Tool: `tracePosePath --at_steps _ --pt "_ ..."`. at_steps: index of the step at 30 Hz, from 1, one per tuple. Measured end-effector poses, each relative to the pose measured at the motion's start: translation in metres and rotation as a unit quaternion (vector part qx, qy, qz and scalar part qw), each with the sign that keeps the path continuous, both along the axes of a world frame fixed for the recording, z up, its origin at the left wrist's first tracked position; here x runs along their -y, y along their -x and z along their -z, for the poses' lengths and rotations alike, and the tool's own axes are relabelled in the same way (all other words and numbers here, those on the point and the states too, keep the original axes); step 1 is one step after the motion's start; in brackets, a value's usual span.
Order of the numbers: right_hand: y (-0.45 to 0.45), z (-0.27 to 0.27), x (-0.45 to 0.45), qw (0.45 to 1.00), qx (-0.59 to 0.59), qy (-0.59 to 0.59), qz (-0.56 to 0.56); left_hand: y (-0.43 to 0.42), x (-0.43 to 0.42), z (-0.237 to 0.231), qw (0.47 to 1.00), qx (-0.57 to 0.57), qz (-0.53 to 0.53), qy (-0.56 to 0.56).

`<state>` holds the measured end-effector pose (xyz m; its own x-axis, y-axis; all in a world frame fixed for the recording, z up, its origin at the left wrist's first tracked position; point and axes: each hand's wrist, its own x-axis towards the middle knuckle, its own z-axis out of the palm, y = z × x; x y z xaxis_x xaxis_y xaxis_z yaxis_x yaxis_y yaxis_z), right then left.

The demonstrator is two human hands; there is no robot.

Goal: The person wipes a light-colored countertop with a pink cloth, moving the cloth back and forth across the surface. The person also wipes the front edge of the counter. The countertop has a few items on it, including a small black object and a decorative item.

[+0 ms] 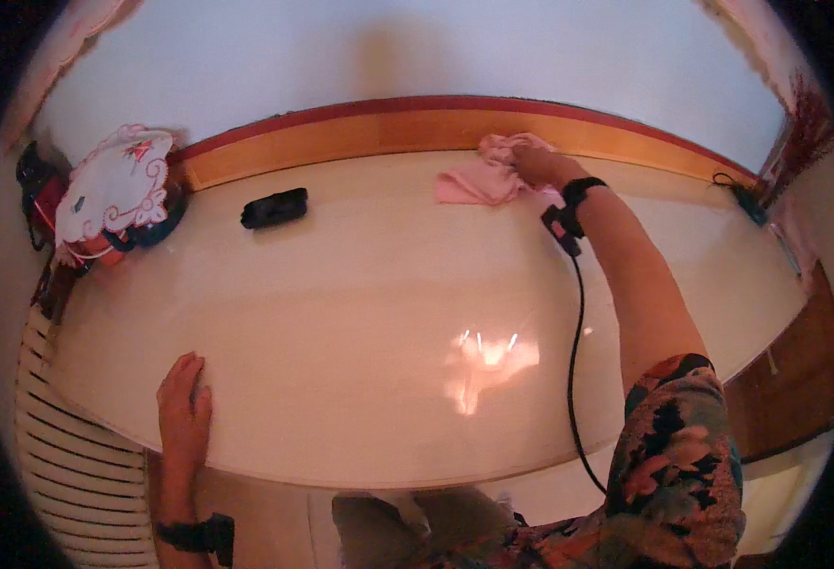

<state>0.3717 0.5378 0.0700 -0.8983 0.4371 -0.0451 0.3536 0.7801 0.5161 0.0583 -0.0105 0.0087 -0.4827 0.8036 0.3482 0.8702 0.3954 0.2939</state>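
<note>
My right hand (536,167) is stretched to the far side of the glossy cream tabletop (360,306), closed on a pink cloth (477,183). Part of the cloth bunches up against the wooden strip (360,135) along the wall, and the rest lies flat to the left of the hand. A black device is strapped to the right wrist, with a black cable running down from it. My left hand (186,409) rests on the near left edge of the table, holding nothing, its thumb apart from the fingers.
A black case or pouch (275,208) lies at the back left. Beside it, an embroidered white cloth (114,185) covers several containers. A dark green item (748,206) with a cord stands at the far right. Light reflects off the middle of the table.
</note>
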Motion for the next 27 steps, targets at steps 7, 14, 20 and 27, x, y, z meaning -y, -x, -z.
tracePosePath --at_steps 7,14,20,27 --pt "-0.131 0.020 -0.053 0.987 -0.037 0.017 0.155 0.009 0.000 0.005 0.999 -0.005 -0.020 0.037" --pt "-0.275 0.045 -0.078 0.937 -0.223 0.133 0.233 0.009 0.002 0.005 0.999 -0.016 -0.004 0.036" --pt "-0.370 0.040 -0.038 0.890 -0.093 0.109 0.432 0.008 0.002 0.005 0.999 -0.012 -0.008 0.037" --pt "-0.413 0.055 -0.035 0.880 -0.054 0.037 0.471 0.010 0.002 0.007 0.999 -0.031 0.005 0.023"
